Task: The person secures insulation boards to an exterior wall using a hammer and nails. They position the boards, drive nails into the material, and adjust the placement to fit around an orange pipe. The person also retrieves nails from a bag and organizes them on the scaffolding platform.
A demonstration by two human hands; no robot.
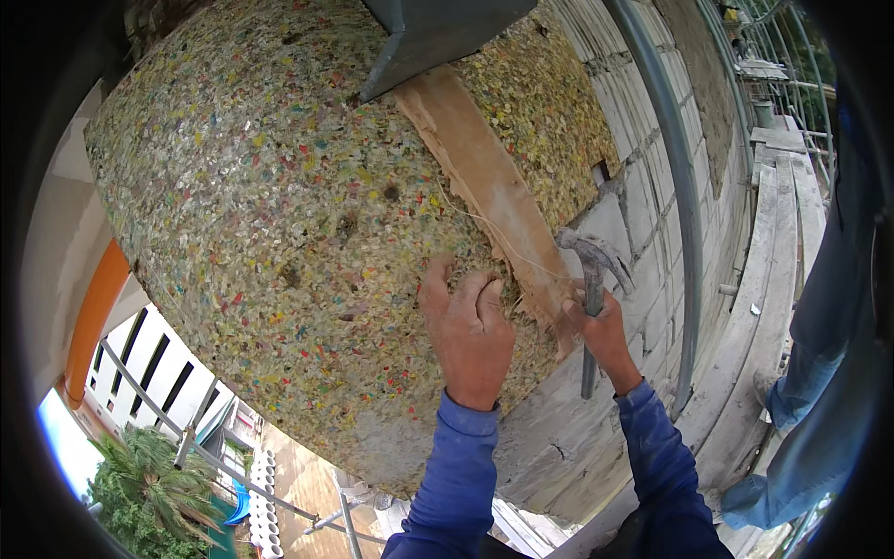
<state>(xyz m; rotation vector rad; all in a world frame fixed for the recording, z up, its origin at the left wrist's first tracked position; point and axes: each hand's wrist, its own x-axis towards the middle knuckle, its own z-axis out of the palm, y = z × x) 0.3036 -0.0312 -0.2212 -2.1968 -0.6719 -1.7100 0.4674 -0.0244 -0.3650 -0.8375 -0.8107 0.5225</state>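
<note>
Stretching blue sleeves [458, 456] up from six o'clock, clamping right hand [607, 340] around a hammer [593, 291] at three o'clock, head uppermost. Bending left hand [475, 340] over a colour-flecked board [270, 205], just off centre toward five o'clock, being unable to tell whether pinching anything. Facing a brown strip [489, 177] running from a grey metal beam [452, 37] at twelve toward four o'clock.

The strip [498, 191] lies on the panel [279, 224], left of the hammer [593, 291].

The hammer [593, 291] is worn metal, the plank [498, 186] matt wood (splintered along its edge), the speckled board [279, 233] rough.
</note>
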